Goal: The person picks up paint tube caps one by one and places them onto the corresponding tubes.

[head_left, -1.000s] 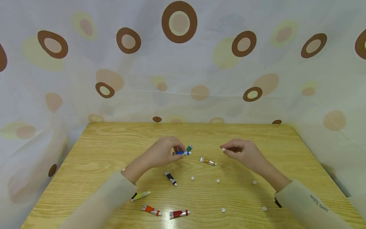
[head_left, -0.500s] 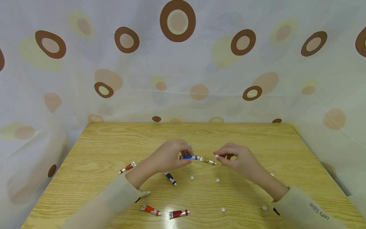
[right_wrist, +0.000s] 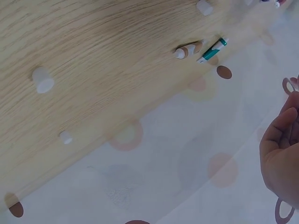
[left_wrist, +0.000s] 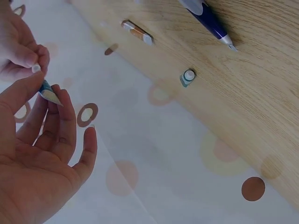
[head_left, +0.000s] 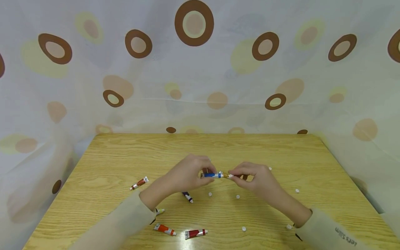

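My left hand [head_left: 190, 173] holds a blue paint tube [head_left: 212, 175] between thumb and fingers, its nozzle end to the right. In the left wrist view the tube [left_wrist: 49, 94] tapers to its flat end near the fingertips. My right hand [head_left: 256, 176] pinches a small white cap [left_wrist: 36, 68] right at the tube's nozzle end. Behind them an ochre paint tube [head_left: 225, 175] lies on the table, partly covered by the hands in the head view. A green paint tube [right_wrist: 214, 50], hidden behind the left hand in the head view, lies beside it.
On the wooden table [head_left: 140, 149] lie a brown tube [head_left: 139, 183], a dark purple tube [head_left: 188, 197], an orange tube [head_left: 165, 229] and a red tube [head_left: 196, 233]. A yellow tube [head_left: 160, 211] is partly under the left sleeve. Several white caps [head_left: 244, 229] are scattered about. Patterned cloth [head_left: 200, 114] surrounds the table.
The left hand has moved right and slightly nearer with the blue tube. The right hand has come left with the white cap, so the hands now meet at the nozzle end.
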Demonstrator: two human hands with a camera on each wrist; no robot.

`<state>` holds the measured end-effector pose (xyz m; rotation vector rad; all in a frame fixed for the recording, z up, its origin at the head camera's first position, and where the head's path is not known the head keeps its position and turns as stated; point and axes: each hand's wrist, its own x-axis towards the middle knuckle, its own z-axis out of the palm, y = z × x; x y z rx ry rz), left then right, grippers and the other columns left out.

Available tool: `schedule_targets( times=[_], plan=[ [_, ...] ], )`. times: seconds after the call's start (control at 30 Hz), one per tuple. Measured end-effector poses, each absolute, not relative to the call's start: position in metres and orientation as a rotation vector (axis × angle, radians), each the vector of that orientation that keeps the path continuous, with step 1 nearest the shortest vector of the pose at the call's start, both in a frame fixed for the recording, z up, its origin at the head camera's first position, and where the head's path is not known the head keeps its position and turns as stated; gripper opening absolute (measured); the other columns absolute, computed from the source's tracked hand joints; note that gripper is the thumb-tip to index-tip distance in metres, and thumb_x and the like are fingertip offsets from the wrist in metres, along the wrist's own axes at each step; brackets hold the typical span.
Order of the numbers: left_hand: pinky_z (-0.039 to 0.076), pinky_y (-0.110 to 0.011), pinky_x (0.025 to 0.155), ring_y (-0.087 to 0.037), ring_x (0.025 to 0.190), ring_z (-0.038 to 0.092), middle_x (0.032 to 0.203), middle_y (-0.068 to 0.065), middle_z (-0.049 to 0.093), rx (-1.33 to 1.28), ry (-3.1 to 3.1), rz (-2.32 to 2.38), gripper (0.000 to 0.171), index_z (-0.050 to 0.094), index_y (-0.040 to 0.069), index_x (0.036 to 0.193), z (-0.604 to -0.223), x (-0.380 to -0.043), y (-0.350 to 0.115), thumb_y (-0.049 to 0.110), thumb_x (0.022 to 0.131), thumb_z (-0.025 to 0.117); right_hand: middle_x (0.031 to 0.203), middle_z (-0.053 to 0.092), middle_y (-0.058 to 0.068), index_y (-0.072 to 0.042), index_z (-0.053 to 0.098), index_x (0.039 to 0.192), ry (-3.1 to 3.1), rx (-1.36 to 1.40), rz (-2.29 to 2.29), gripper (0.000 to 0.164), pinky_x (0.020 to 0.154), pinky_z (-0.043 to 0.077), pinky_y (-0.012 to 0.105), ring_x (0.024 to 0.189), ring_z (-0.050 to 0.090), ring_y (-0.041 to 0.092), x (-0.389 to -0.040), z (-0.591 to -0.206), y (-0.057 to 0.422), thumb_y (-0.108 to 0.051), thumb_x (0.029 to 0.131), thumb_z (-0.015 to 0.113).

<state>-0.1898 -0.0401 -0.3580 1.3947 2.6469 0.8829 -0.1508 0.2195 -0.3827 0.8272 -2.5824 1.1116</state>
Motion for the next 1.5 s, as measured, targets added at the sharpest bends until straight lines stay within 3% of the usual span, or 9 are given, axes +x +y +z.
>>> schedule_targets(
  times=[0.5, 0.77, 0.9, 1.17, 1.5],
  plan=[
    [0.054, -0.012, 0.074, -0.007, 0.084, 0.071, 0.099, -0.002, 0.075, 1.407, 2.633, 0.881, 0.013, 0.078, 0.009, 0.105, -0.357, -0.185, -0.038, 0.014, 0.093, 0.077, 0.089, 0.079, -0.001, -0.010, 0.083, 0.094, -2.504, 0.852, 1.108, 0.011, 0.060, 0.056, 0.021, 0.072, 0.061, -0.005, -0.144, -0.381, 0.209, -0.003, 0.085, 0.082],
    [0.058, -0.018, 0.077, -0.008, 0.085, 0.072, 0.102, -0.003, 0.076, 1.414, 2.618, 0.875, 0.015, 0.078, 0.008, 0.107, -0.355, -0.183, -0.038, 0.014, 0.094, 0.077, 0.085, 0.078, -0.002, -0.017, 0.080, 0.090, -2.503, 0.850, 1.137, 0.013, 0.061, 0.055, 0.020, 0.071, 0.061, -0.004, -0.145, -0.382, 0.207, -0.005, 0.086, 0.082],
    [0.056, -0.014, 0.076, -0.008, 0.085, 0.072, 0.101, -0.003, 0.075, 1.420, 2.612, 0.881, 0.015, 0.078, 0.007, 0.107, -0.355, -0.182, -0.038, 0.014, 0.094, 0.077, 0.086, 0.077, -0.005, -0.016, 0.079, 0.090, -2.453, 0.908, 1.132, 0.017, 0.063, 0.056, 0.021, 0.072, 0.062, -0.003, -0.146, -0.384, 0.205, -0.001, 0.085, 0.082],
    [0.059, -0.020, 0.076, -0.007, 0.084, 0.070, 0.099, -0.002, 0.075, 1.411, 2.612, 0.888, 0.015, 0.078, 0.007, 0.107, -0.355, -0.181, -0.039, 0.014, 0.094, 0.077, 0.089, 0.077, -0.004, -0.017, 0.078, 0.092, -2.428, 0.944, 1.133, 0.021, 0.066, 0.056, 0.021, 0.076, 0.063, -0.001, -0.145, -0.387, 0.204, 0.003, 0.084, 0.081],
    [0.053, -0.010, 0.073, -0.005, 0.081, 0.069, 0.098, -0.001, 0.074, 1.433, 2.627, 0.892, 0.014, 0.078, 0.009, 0.106, -0.355, -0.180, -0.040, 0.015, 0.093, 0.078, 0.086, 0.076, -0.003, -0.014, 0.078, 0.092, -2.469, 0.898, 1.237, 0.010, 0.064, 0.054, 0.021, 0.073, 0.061, -0.001, -0.144, -0.386, 0.203, -0.005, 0.090, 0.078]
  ],
)
